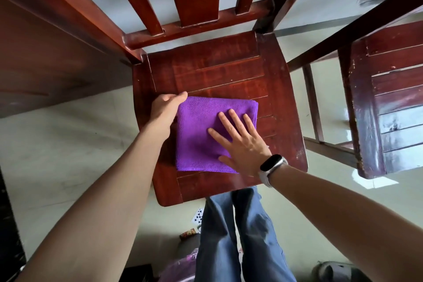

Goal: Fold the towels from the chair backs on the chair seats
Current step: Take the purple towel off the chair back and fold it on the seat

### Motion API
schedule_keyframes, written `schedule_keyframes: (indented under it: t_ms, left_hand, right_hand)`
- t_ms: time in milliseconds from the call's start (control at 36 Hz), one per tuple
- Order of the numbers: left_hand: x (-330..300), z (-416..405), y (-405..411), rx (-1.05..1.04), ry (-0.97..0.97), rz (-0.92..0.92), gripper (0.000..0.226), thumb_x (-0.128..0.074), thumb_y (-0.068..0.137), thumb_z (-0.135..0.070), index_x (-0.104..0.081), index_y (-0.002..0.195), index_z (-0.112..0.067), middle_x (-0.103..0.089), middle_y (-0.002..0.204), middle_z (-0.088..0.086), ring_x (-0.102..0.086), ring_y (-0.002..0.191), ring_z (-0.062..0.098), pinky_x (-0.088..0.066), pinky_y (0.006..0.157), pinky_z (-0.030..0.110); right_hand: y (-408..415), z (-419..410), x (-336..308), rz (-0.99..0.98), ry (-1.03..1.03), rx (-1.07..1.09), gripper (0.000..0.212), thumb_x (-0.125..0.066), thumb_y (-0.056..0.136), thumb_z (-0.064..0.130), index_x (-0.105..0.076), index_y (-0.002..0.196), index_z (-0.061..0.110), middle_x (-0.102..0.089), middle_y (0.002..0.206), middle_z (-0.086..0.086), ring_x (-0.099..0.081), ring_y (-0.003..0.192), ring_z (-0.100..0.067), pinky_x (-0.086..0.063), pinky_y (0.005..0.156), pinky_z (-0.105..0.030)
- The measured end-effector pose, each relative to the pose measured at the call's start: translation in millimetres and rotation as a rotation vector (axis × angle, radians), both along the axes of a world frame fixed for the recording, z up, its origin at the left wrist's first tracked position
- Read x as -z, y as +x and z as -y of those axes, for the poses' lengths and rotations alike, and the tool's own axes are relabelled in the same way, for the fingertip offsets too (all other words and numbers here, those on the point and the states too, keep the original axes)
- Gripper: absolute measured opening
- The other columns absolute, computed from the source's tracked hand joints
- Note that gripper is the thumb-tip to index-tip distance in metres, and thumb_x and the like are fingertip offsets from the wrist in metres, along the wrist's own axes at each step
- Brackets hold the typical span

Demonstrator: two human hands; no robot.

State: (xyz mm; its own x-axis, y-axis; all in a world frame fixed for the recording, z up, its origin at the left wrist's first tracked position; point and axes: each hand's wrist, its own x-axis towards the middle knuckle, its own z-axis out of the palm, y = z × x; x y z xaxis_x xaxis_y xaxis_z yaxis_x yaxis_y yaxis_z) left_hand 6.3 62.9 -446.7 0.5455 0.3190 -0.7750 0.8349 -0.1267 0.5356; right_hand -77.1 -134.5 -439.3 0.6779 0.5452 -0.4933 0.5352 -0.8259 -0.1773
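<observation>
So we've got the purple towel folded into a squarish pad near the front of the seat, and our right hand lies flat on it with fingers spread, gripping nothing, probably to press the layers down so the fold doesn't spring open. Our left hand curls round the towel's left edge near the far corner, looks like it's squaring it up. No brand or writing readable anywhere, even on the watch.
</observation>
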Motion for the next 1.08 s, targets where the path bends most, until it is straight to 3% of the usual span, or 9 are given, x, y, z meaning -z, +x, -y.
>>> schedule_keyframes:
  t_ms: [83, 278, 389, 444, 528, 694, 861, 1000, 1083]
  left_hand:
    - [2, 2, 1, -0.078, 0.014, 0.065, 0.029, -0.070, 0.080, -0.019, -0.063, 0.108, -0.012, -0.062, 0.085, -0.002, -0.056, 0.070, 0.005, -0.041, 0.053, 0.011]
    - [1, 3, -11, -0.140, 0.094, 0.211, 0.033, -0.063, 0.084, -0.005, -0.058, 0.116, -0.003, -0.058, 0.077, -0.007, -0.053, 0.068, -0.001, -0.041, 0.061, 0.002]
    - [1, -3, -33, 0.154, 0.165, 0.165, 0.040, -0.060, 0.088, -0.018, -0.054, 0.125, -0.005, -0.063, 0.109, 0.005, -0.060, 0.095, 0.015, -0.047, 0.085, 0.016]
    - [4, -8, -46, 0.249, 0.251, 0.132, 0.039, -0.058, 0.089, -0.021, -0.055, 0.123, -0.004, -0.062, 0.117, 0.014, -0.059, 0.106, 0.026, -0.046, 0.096, 0.036]
    - [4, -6, -60, 0.253, 0.339, 0.127, 0.033, -0.055, 0.091, -0.021, -0.058, 0.118, -0.002, -0.064, 0.112, 0.018, -0.060, 0.105, 0.030, -0.046, 0.093, 0.037]
    - [0, 8, -63, 0.286, 0.395, 0.109, 0.034, -0.048, 0.094, -0.018, -0.053, 0.121, 0.002, -0.058, 0.120, 0.023, -0.053, 0.113, 0.034, -0.038, 0.093, 0.035]
    - [3, 12, -58, 0.380, 0.377, 0.071, 0.037, -0.042, 0.095, -0.016, -0.047, 0.126, 0.005, -0.052, 0.125, 0.028, -0.046, 0.117, 0.041, -0.035, 0.100, 0.044]
    - [0, 10, -57, 0.281, 0.249, 0.059, 0.032, -0.041, 0.095, -0.015, -0.051, 0.119, 0.004, -0.053, 0.120, 0.025, -0.051, 0.111, 0.036, -0.039, 0.095, 0.038]
    - [-8, 11, -63, 0.259, 0.211, 0.070, 0.028, -0.041, 0.096, -0.015, -0.052, 0.116, 0.000, -0.058, 0.116, 0.020, -0.054, 0.106, 0.030, -0.037, 0.081, 0.024]
  right_hand:
    - [1, 1, 2, 0.025, -0.006, -0.017, 0.080, -0.055, 0.077, 0.059, -0.021, 0.144, 0.033, -0.013, 0.154, -0.014, -0.011, 0.141, -0.037, -0.020, 0.111, -0.057]
    - [6, 6, -7, -0.006, 0.264, 0.108, 0.054, -0.056, 0.087, 0.033, -0.043, 0.137, 0.018, -0.029, 0.149, -0.016, -0.022, 0.138, -0.039, -0.020, 0.112, -0.056]
    - [5, 13, -16, 0.193, 0.388, 0.663, 0.034, -0.059, 0.084, 0.013, -0.059, 0.117, 0.003, -0.058, 0.116, -0.021, -0.055, 0.105, -0.039, -0.046, 0.088, -0.046]
    - [4, 16, -16, 0.108, 0.293, 1.033, 0.034, -0.058, 0.086, 0.020, -0.055, 0.115, 0.004, -0.055, 0.110, -0.019, -0.051, 0.103, -0.037, -0.040, 0.085, -0.043]
    - [5, 16, -10, -0.184, 0.245, 1.394, 0.036, -0.060, 0.086, 0.030, -0.052, 0.103, 0.000, -0.057, 0.108, -0.020, -0.051, 0.106, -0.037, -0.038, 0.089, -0.040]
    - [7, 3, 2, -0.360, 0.291, 1.550, 0.030, -0.061, 0.084, 0.025, -0.059, 0.103, 0.003, -0.063, 0.105, -0.017, -0.057, 0.101, -0.033, -0.042, 0.087, -0.036]
    - [23, 4, 4, -0.448, 0.317, 1.648, 0.030, -0.061, 0.075, 0.010, -0.049, 0.048, 0.016, -0.052, 0.066, -0.009, -0.048, 0.070, -0.023, -0.037, 0.066, -0.032]
    - [17, 5, -5, -0.399, 0.418, 1.664, 0.028, -0.064, 0.074, 0.011, -0.046, 0.053, 0.017, -0.047, 0.055, 0.000, -0.047, 0.064, -0.020, -0.047, 0.066, -0.040]
    - [7, 9, -13, -0.408, 0.577, 1.642, 0.012, -0.067, 0.078, 0.011, -0.061, 0.088, 0.009, -0.058, 0.078, -0.001, -0.055, 0.077, -0.017, -0.047, 0.071, -0.031]
